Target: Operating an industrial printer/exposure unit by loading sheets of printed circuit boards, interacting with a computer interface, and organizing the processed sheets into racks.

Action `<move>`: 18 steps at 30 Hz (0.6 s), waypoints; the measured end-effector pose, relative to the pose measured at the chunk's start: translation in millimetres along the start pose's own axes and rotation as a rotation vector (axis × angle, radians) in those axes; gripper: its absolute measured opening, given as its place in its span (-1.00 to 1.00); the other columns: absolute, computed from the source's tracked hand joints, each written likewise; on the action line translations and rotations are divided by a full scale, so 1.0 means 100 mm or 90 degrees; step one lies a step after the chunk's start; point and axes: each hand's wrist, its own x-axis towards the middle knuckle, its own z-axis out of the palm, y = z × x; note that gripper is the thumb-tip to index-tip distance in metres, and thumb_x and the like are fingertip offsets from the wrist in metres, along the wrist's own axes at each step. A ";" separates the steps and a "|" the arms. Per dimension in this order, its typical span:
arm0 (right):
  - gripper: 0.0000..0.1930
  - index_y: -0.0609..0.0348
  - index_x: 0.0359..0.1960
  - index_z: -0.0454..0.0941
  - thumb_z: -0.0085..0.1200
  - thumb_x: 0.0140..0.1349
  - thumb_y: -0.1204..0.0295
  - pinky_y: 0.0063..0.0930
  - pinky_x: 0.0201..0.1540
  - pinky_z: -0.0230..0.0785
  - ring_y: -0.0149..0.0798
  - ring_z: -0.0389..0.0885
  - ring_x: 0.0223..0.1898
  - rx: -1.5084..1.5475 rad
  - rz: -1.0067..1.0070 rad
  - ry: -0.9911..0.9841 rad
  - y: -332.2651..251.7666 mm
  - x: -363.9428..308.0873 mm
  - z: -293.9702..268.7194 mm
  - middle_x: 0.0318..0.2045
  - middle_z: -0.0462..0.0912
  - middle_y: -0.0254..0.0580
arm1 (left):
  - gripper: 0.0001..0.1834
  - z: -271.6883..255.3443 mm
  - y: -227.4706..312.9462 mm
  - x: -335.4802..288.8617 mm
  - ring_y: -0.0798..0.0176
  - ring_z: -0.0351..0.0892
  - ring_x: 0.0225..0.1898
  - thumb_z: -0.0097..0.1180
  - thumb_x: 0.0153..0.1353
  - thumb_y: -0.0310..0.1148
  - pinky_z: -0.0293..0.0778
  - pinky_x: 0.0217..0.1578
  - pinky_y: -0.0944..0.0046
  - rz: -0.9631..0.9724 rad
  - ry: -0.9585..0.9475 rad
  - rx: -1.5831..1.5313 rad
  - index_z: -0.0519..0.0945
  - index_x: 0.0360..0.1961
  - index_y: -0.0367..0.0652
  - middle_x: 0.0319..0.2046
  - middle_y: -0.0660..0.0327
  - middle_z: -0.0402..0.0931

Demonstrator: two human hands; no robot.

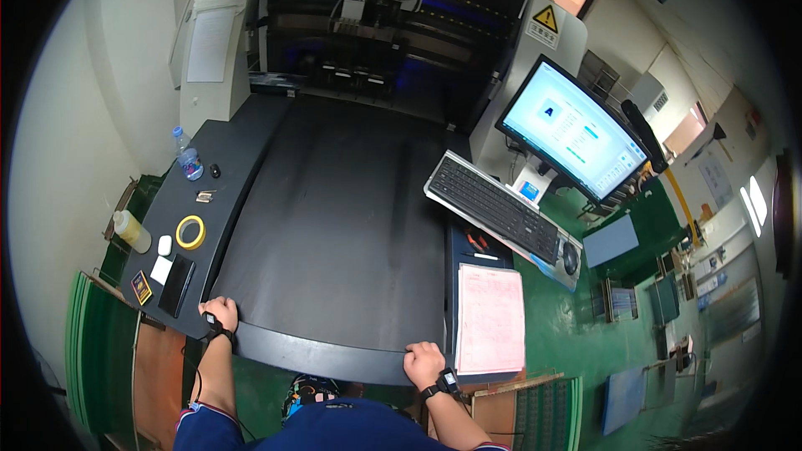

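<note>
My left hand is curled closed and rests on the left front corner of a dark machine bed, beside a black phone. Likewise closed, my right hand sits at the right end of the bed's grey front rail. Nothing shows in either hand. Both wrists wear black straps with small devices. Between my arms and the machine's inner mechanism lies the wide dark belt surface. A pink printed sheet stack lies just beyond my right hand.
On the left ledge are yellow tape, a water bottle, a white case and a small card. A yellowish bottle stands at its outer edge. To the right are a keyboard, mouse and lit monitor.
</note>
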 end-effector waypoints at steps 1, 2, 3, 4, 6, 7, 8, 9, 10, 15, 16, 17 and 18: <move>-0.89 0.05 -0.55 0.62 0.04 -0.11 0.47 -0.28 -0.31 0.44 -0.13 0.53 -0.38 0.003 -0.008 -0.005 -0.01 0.01 0.01 -0.50 0.58 -0.25 | -0.65 -0.01 -0.01 -0.01 -0.06 0.53 -0.38 -0.07 0.07 -0.22 0.27 -0.07 0.07 -0.004 0.003 0.007 0.58 -0.64 -0.26 -0.56 -0.05 0.54; -0.89 0.05 -0.55 0.62 0.04 -0.12 0.48 -0.28 -0.31 0.44 -0.13 0.53 -0.39 0.003 -0.013 0.002 -0.01 0.01 0.01 -0.50 0.58 -0.25 | -0.65 -0.02 -0.02 -0.01 -0.06 0.53 -0.38 -0.07 0.07 -0.22 0.27 -0.07 0.07 -0.010 0.003 0.007 0.58 -0.64 -0.26 -0.56 -0.05 0.54; -0.89 0.05 -0.55 0.62 0.04 -0.12 0.48 -0.29 -0.31 0.44 -0.13 0.53 -0.39 0.003 -0.017 0.008 0.00 0.01 0.02 -0.51 0.58 -0.24 | -0.65 -0.03 -0.02 -0.02 -0.07 0.52 -0.37 -0.07 0.07 -0.21 0.27 -0.06 0.05 -0.003 0.011 0.008 0.58 -0.63 -0.26 -0.56 -0.06 0.54; -0.89 0.05 -0.55 0.62 0.04 -0.12 0.48 -0.29 -0.31 0.44 -0.13 0.53 -0.39 0.003 -0.020 0.006 0.00 0.01 0.02 -0.51 0.58 -0.24 | -0.65 -0.04 -0.02 -0.02 -0.08 0.52 -0.37 -0.06 0.08 -0.21 0.27 -0.06 0.04 0.004 0.020 0.009 0.58 -0.62 -0.26 -0.55 -0.06 0.54; -0.89 0.05 -0.55 0.62 0.03 -0.13 0.49 -0.28 -0.32 0.44 -0.12 0.52 -0.40 0.006 -0.023 0.012 0.01 0.01 0.02 -0.51 0.57 -0.24 | -0.65 -0.10 0.03 -0.03 -0.09 0.52 -0.35 -0.07 0.08 -0.20 0.28 -0.06 0.04 0.001 0.008 0.011 0.58 -0.61 -0.26 -0.54 -0.07 0.54; -0.89 0.05 -0.55 0.62 0.03 -0.13 0.49 -0.28 -0.32 0.44 -0.12 0.52 -0.40 0.005 -0.023 0.010 0.01 0.00 0.02 -0.51 0.57 -0.24 | -0.65 -0.12 0.06 -0.03 -0.09 0.51 -0.33 -0.07 0.09 -0.20 0.28 -0.05 0.04 0.000 -0.002 0.014 0.59 -0.60 -0.26 -0.52 -0.08 0.54; -0.89 0.05 -0.55 0.62 0.03 -0.12 0.49 -0.28 -0.32 0.44 -0.12 0.52 -0.40 0.006 -0.023 0.011 0.01 0.01 0.02 -0.51 0.57 -0.24 | -0.65 -0.14 0.07 -0.03 -0.09 0.51 -0.33 -0.07 0.09 -0.20 0.28 -0.05 0.04 -0.001 -0.001 0.013 0.59 -0.60 -0.26 -0.52 -0.08 0.54; -0.89 0.05 -0.55 0.62 0.03 -0.12 0.48 -0.28 -0.32 0.44 -0.12 0.52 -0.39 0.007 -0.022 0.011 0.01 0.01 0.02 -0.51 0.57 -0.24 | -0.65 -0.16 0.09 -0.03 -0.09 0.51 -0.32 -0.07 0.09 -0.20 0.28 -0.05 0.04 -0.007 -0.009 0.016 0.59 -0.60 -0.26 -0.51 -0.08 0.54; -0.89 0.05 -0.55 0.62 0.03 -0.12 0.48 -0.28 -0.32 0.44 -0.12 0.52 -0.39 0.007 -0.023 0.012 0.01 0.01 0.01 -0.51 0.57 -0.24 | -0.65 -0.17 0.09 -0.03 -0.09 0.51 -0.31 -0.07 0.09 -0.20 0.28 -0.05 0.04 -0.012 -0.016 0.020 0.59 -0.60 -0.25 -0.50 -0.09 0.55; -0.89 0.04 -0.55 0.62 0.03 -0.12 0.47 -0.28 -0.32 0.44 -0.12 0.53 -0.39 0.002 -0.021 0.008 0.02 0.01 0.02 -0.50 0.58 -0.24 | -0.65 -0.10 0.07 -0.04 -0.04 0.51 -0.33 -0.06 0.07 -0.21 0.26 -0.05 0.07 -0.009 0.014 0.017 0.59 -0.62 -0.26 -0.54 -0.05 0.54; -0.89 0.04 -0.55 0.62 0.03 -0.12 0.47 -0.28 -0.32 0.44 -0.12 0.53 -0.39 0.002 -0.020 0.008 0.02 0.01 0.02 -0.50 0.58 -0.24 | -0.65 -0.10 0.06 -0.03 -0.04 0.51 -0.32 -0.07 0.07 -0.21 0.26 -0.05 0.07 -0.009 0.014 0.016 0.60 -0.62 -0.26 -0.54 -0.05 0.54; -0.89 0.04 -0.55 0.62 0.03 -0.12 0.47 -0.28 -0.31 0.44 -0.12 0.53 -0.38 0.001 -0.019 0.006 0.02 0.01 0.02 -0.50 0.58 -0.24 | -0.65 -0.10 0.07 -0.04 -0.04 0.51 -0.32 -0.07 0.07 -0.21 0.26 -0.05 0.07 -0.008 0.014 0.016 0.60 -0.62 -0.26 -0.54 -0.05 0.54; -0.89 0.04 -0.55 0.62 0.03 -0.12 0.47 -0.28 -0.31 0.44 -0.12 0.53 -0.38 0.000 -0.018 0.004 0.02 0.01 0.02 -0.50 0.58 -0.24 | -0.65 -0.12 0.08 -0.04 -0.04 0.51 -0.32 -0.08 0.07 -0.21 0.26 -0.04 0.08 -0.009 0.007 0.022 0.60 -0.61 -0.26 -0.53 -0.05 0.55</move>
